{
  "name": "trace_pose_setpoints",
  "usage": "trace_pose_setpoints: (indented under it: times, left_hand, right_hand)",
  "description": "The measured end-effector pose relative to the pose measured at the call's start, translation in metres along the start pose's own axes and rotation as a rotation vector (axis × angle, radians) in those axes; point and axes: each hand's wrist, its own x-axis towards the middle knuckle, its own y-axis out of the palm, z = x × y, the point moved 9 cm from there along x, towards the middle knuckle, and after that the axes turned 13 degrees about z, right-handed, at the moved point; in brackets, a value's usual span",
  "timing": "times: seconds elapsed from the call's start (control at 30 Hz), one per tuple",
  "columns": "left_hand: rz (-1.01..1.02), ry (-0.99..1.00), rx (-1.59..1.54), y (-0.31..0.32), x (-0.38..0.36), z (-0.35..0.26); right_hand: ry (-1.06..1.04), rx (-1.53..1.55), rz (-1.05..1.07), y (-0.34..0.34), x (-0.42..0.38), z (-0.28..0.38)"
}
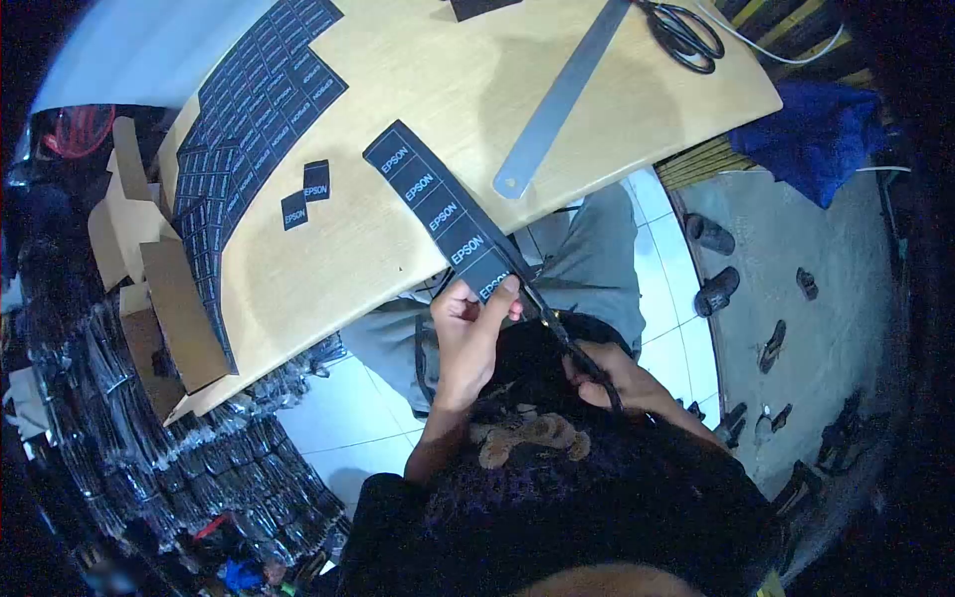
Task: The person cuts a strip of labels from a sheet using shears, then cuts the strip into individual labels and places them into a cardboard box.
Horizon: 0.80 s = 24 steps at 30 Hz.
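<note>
My left hand (468, 343) pinches the near end of a black strip of EPSON labels (418, 187). The strip runs up over the table edge, its far end resting on the table. In my right hand (612, 376) is a pair of black-handled scissors (559, 330), my fingers wrapped round the handles. Its blades lie along the strip's right edge, close to my left thumb; whether they are parted I cannot make out. Two single labels, one EPSON label (294, 211) and another label (316, 180), lie on the table left of the strip.
Uncut EPSON label sheets (264, 104) cover the wooden table's (517, 75) left side. A steel ruler (562, 99) and second black scissors (684, 38) lie to the right. A cardboard box (179, 323) stands left, above bundled plastic-wrapped goods (229, 468). Sandals (716, 291) lie on the floor.
</note>
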Motion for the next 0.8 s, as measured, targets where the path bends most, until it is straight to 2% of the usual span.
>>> trace_pose_setpoints:
  times: [0.17, 0.57, 0.73, 0.8]
  left_hand:
    - [0.001, -0.001, -0.024, -0.002, 0.000, 0.000]
    - [0.025, -0.016, -0.074, -0.004, 0.003, 0.004]
    - [-0.056, -0.007, 0.078, -0.008, 0.005, -0.007]
    - [-0.056, 0.022, 0.152, -0.008, 0.007, -0.010]
  right_hand:
    - [-0.077, 0.005, -0.030, 0.001, -0.001, -0.009]
    - [0.009, 0.092, -0.010, 0.006, 0.002, -0.007]
    - [0.020, 0.211, -0.006, 0.006, 0.003, -0.008]
    - [-0.029, 0.154, -0.008, 0.005, 0.006, -0.010]
